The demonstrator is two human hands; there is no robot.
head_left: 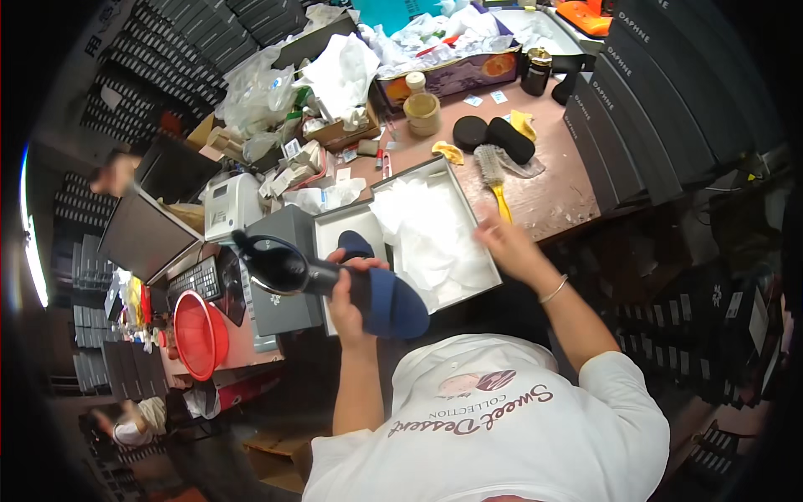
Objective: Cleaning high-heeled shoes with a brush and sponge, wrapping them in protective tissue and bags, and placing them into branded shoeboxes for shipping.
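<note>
Left hand [345,293] grips a hairdryer [280,266] against a blue shoe [391,301] over the tissue-lined box [452,180].

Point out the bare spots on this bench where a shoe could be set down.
Bare pink benchtop shows right of the yellow-handled round brush, up to the stacked dark boxes. A narrower strip lies between the open white box and the tan lidded jar. The far left corner, heaped with crumpled white paper and small cartons, is crowded.
</note>
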